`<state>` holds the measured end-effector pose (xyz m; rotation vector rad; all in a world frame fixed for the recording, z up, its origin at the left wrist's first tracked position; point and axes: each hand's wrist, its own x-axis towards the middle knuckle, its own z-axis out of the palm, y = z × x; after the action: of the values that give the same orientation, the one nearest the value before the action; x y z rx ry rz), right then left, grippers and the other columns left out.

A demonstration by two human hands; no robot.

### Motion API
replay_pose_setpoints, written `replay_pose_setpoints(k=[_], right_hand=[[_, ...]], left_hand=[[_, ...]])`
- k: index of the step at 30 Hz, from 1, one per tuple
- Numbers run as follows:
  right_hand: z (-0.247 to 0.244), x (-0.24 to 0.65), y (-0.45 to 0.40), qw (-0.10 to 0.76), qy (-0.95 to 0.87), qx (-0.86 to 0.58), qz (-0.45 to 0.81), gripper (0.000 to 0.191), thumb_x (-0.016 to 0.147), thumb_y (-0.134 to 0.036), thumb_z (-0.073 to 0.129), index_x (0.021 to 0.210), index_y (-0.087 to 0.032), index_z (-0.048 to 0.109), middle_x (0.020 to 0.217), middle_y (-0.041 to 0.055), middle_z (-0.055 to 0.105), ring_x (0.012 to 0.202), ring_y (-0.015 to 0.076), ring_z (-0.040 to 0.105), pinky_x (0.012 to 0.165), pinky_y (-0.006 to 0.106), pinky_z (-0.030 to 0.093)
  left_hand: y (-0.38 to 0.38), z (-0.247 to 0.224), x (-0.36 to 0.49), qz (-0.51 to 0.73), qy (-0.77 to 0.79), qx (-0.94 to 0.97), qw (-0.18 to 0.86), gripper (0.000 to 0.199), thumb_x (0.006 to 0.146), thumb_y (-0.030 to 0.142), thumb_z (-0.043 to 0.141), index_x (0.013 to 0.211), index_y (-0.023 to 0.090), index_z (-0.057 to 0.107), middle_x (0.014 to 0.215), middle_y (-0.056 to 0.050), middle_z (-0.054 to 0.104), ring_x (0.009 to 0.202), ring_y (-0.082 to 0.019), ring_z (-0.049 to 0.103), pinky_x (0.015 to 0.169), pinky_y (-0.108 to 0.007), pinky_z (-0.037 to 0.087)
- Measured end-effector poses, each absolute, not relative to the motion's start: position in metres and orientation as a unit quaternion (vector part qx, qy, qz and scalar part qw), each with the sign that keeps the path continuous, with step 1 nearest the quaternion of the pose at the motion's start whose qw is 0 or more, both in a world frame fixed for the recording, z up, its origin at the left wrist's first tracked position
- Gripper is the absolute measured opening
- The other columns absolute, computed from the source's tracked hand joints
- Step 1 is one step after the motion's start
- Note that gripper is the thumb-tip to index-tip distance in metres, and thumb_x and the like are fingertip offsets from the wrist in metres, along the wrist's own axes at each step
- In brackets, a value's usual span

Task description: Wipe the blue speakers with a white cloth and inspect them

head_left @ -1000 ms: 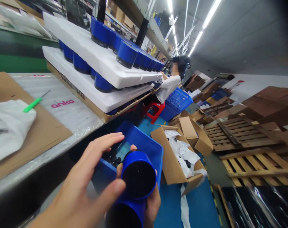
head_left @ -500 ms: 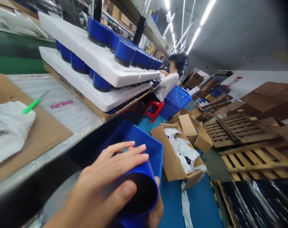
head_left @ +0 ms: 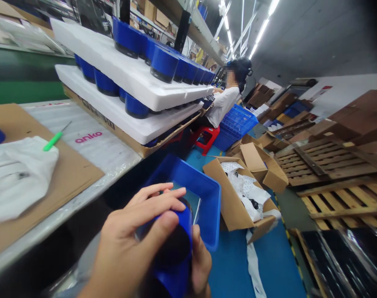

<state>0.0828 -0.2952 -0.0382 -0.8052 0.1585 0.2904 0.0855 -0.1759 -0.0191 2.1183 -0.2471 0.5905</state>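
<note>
- head view: left hand (head_left: 130, 236) curves over a blue cylinder (head_left: 176, 252), fingers pressed together across its top, thumb along its side
- right hand (head_left: 201, 260) holds the cylinder's other side, fingers wrapped round it, partly hidden
- the cylinder sits tilted, just over a blue plastic tub (head_left: 203, 178)
- left, pink "anko" on a plastic sheet (head_left: 95, 145), near a green-handled screwdriver (head_left: 53, 141)
- ahead, white foam boards (head_left: 95, 45) carry rows of blue cylinders, a seated co-worker (head_left: 222, 107) beyond them
</note>
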Motion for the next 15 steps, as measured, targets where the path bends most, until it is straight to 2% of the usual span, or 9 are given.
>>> replay_pose_setpoints(k=[2, 4, 7, 10, 12, 14, 15], right_hand=[[-0.041, 0.086, -0.297, 0.905, 0.074, -0.348, 0.232, 0.058, 0.073, -0.066, 0.078, 0.107, -0.019, 0.078, 0.095, 0.0102, 0.077, 0.089, 0.0281, 0.074, 0.094, 0.049, 0.056], [-0.047, 0.091, -0.297, 0.9, 0.08, -0.314, 0.293, 0.062, 0.075, -0.069, 0.075, 0.11, -0.018, 0.078, 0.094, 0.0109, 0.077, 0.082, 0.0279, 0.074, 0.087, 0.049, 0.058], [-0.06, 0.101, -0.295, 0.908, 0.105, -0.3, 0.274, 0.058, 0.076, -0.063, 0.078, 0.114, -0.019, 0.077, 0.107, 0.01, 0.077, 0.092, 0.0255, 0.073, 0.09, 0.043, 0.058], [-0.082, 0.117, -0.296, 0.904, 0.154, -0.292, 0.27, 0.051, 0.073, -0.057, 0.081, 0.102, -0.015, 0.079, 0.096, 0.0089, 0.078, 0.091, 0.0229, 0.073, 0.091, 0.037, 0.057], [-0.104, 0.129, -0.302, 0.897, 0.195, -0.288, 0.273, 0.056, 0.069, -0.059, 0.084, 0.095, -0.01, 0.077, 0.086, 0.0097, 0.077, 0.085, 0.023, 0.073, 0.087, 0.036, 0.058], [-0.131, 0.141, -0.311, 0.889, 0.245, -0.289, 0.257, 0.058, 0.074, -0.063, 0.078, 0.094, -0.009, 0.074, 0.082, 0.0092, 0.076, 0.081, 0.0219, 0.073, 0.083, 0.036, 0.059], [-0.147, 0.147, -0.317, 0.883, 0.275, -0.292, 0.242, 0.055, 0.082, -0.064, 0.072, 0.095, -0.01, 0.072, 0.082, 0.0083, 0.075, 0.08, 0.0204, 0.073, 0.081, 0.036, 0.059]], left_hand=[[-0.172, -0.025, 0.092, 0.237, -0.118, 0.871, 0.413, 0.056, 0.094, 0.063, 0.047, 0.135, 0.028, 0.063, 0.137, -0.01, 0.065, 0.136, -0.03, 0.055, 0.11, -0.044, 0.054], [-0.171, -0.031, 0.099, 0.235, -0.141, 0.883, 0.382, 0.058, 0.096, 0.061, 0.043, 0.141, 0.028, 0.057, 0.146, -0.01, 0.058, 0.141, -0.03, 0.05, 0.113, -0.045, 0.051], [-0.171, -0.044, 0.107, 0.229, -0.182, 0.894, 0.34, 0.055, 0.102, 0.052, 0.031, 0.152, 0.033, 0.04, 0.163, -0.006, 0.036, 0.149, -0.027, 0.04, 0.117, -0.044, 0.048], [-0.168, -0.067, 0.103, 0.184, -0.207, 0.925, 0.261, 0.054, 0.104, 0.042, 0.023, 0.158, 0.04, 0.02, 0.171, -0.003, 0.011, 0.157, -0.026, 0.023, 0.117, -0.054, 0.048], [-0.16, -0.086, 0.09, 0.13, -0.21, 0.94, 0.236, 0.055, 0.104, 0.038, 0.031, 0.157, 0.042, 0.02, 0.171, -0.005, 0.013, 0.157, -0.031, 0.024, 0.116, -0.06, 0.047], [-0.148, -0.102, 0.076, 0.036, -0.211, 0.927, 0.306, 0.056, 0.1, 0.036, 0.045, 0.154, 0.045, 0.031, 0.168, -0.002, 0.026, 0.151, -0.03, 0.038, 0.118, -0.045, 0.051], [-0.142, -0.108, 0.071, 0.021, -0.138, 0.923, 0.357, 0.047, 0.1, 0.034, 0.044, 0.144, 0.05, 0.045, 0.163, 0.003, 0.035, 0.147, -0.026, 0.045, 0.117, -0.04, 0.053]])
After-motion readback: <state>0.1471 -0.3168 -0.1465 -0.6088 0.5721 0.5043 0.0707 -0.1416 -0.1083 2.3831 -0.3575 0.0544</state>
